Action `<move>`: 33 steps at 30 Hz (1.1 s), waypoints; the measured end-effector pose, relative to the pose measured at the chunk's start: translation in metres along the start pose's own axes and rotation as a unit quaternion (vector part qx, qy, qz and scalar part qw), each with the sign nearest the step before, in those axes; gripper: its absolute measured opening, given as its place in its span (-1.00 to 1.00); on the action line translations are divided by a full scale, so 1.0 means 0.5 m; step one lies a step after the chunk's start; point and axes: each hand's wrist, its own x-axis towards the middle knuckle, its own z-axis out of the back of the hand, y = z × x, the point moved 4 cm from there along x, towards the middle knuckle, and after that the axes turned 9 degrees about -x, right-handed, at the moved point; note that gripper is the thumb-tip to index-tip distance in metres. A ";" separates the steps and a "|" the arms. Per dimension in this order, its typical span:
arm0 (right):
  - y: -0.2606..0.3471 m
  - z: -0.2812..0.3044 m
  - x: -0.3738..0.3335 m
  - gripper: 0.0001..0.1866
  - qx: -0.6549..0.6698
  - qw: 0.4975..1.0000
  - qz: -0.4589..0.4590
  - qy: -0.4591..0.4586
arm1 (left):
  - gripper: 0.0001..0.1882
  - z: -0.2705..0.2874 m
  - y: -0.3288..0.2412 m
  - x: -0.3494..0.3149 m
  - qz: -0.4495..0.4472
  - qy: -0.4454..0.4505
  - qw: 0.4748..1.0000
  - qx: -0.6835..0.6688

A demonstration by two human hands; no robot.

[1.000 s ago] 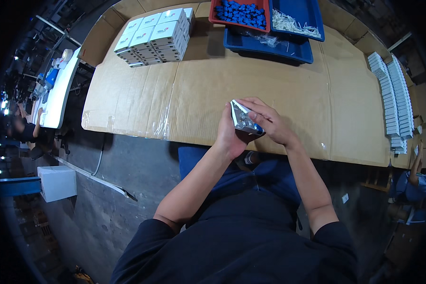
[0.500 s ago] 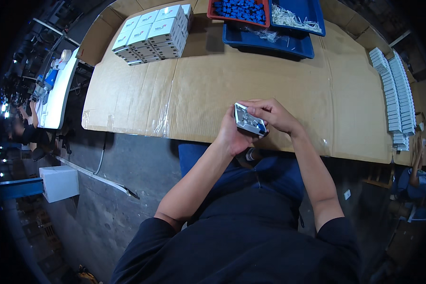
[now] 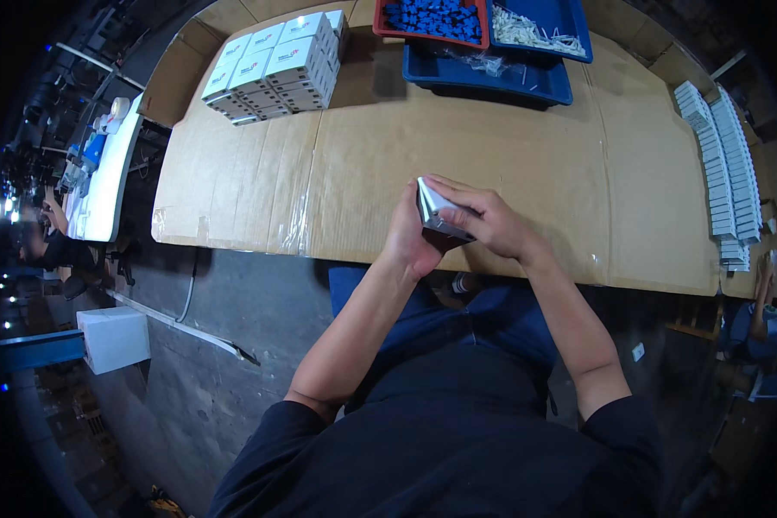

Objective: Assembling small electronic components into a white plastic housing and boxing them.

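Both hands come together just above the near edge of the cardboard-covered table. A small boxy casing (image 3: 431,205), pale and shiny on top with a dark side, stands tilted between them. My left hand (image 3: 408,235) wraps its left side and underside, fingers closed around it. From the right, my right hand (image 3: 497,224) grips the casing too, its fingers lying across the upper face and covering much of it. What is inside the casing is hidden now.
Stacked white boxes (image 3: 289,56) stand at the far left of the table (image 3: 457,147). At the back are a red bin (image 3: 432,36) of blue parts, a blue bin (image 3: 540,52) of white pieces and another blue tray (image 3: 492,89). Rows of white pieces (image 3: 715,173) line the right side.
The casing's open inside, with grey parts and a blue piece, showed earlier; a smooth shiny face shows now. My right hand has moved slightly down and left over it.
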 end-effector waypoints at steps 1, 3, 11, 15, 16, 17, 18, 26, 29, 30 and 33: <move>0.014 -0.005 -0.002 -0.41 -0.062 0.998 0.027 -0.007 | -0.29 0.000 -0.005 -0.001 -0.019 -0.001 1.000 0.013; 0.019 -0.003 0.000 -0.39 -0.079 0.996 0.045 -0.002 | -0.30 -0.005 -0.010 -0.005 -0.046 0.004 0.998 0.032; 0.005 -0.001 -0.006 -0.40 0.003 0.992 0.064 -0.111 | -0.38 -0.021 -0.033 -0.017 -0.083 0.062 0.992 0.069; -0.050 -0.021 -0.052 -0.50 0.219 0.947 -0.098 -0.214 | -0.40 -0.048 -0.022 -0.047 -0.242 0.049 0.952 0.179; -0.060 -0.028 -0.061 -0.55 0.272 0.937 -0.135 -0.174 | -0.44 -0.049 -0.023 -0.053 -0.297 0.054 0.921 0.244; -0.061 -0.034 -0.065 -0.68 0.329 0.917 -0.112 -0.193 | -0.54 -0.029 -0.022 -0.050 -0.286 0.043 0.917 0.276; -0.061 -0.033 -0.071 -0.68 0.330 0.916 -0.114 -0.197 | -0.54 -0.023 -0.024 -0.056 -0.281 0.044 0.918 0.277; -0.057 -0.011 -0.099 -0.74 0.289 0.930 -0.047 -0.221 | -0.68 -0.013 -0.009 -0.061 -0.231 0.118 0.910 0.322; -0.070 -0.001 -0.103 -0.69 0.269 0.937 -0.044 -0.217 | -0.54 -0.005 -0.018 -0.060 -0.165 0.097 0.920 0.341; -0.056 -0.001 -0.100 -0.69 0.268 0.938 -0.044 -0.217 | -0.54 -0.012 -0.018 -0.060 -0.166 0.098 0.920 0.341; -0.010 0.008 -0.096 -0.55 0.336 0.913 -0.027 -0.231 | -0.18 -0.032 -0.054 -0.076 -0.349 0.104 0.856 0.367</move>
